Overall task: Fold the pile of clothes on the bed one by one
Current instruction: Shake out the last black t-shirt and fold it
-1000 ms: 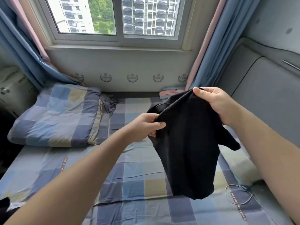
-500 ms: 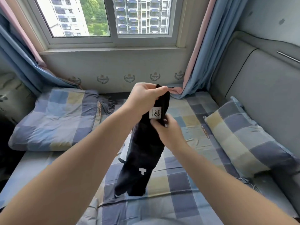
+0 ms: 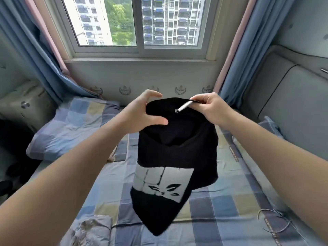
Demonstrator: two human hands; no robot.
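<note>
garment (image 3: 177, 153): above bed (image 3: 230, 201) middle | quilt (image 3: 71, 128): on bed, left | pillow (image 3: 268, 126): on bed, right | cord (image 3: 274, 223): on bed, near-right | window (image 3: 138, 23): behind bed

Black garment (image 3: 177, 139) with white print hangs bunched, collar up, above the bed (image 3: 230, 201)

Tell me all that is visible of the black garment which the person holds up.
The black garment, soft fabric, hangs bunched and unfolded above the checked bed. Its lower front bears a white rectangular print; a small white tag sticks out near the top. The right hand pinches the top edge by the tag; the left hand grips the opposite side.
</note>
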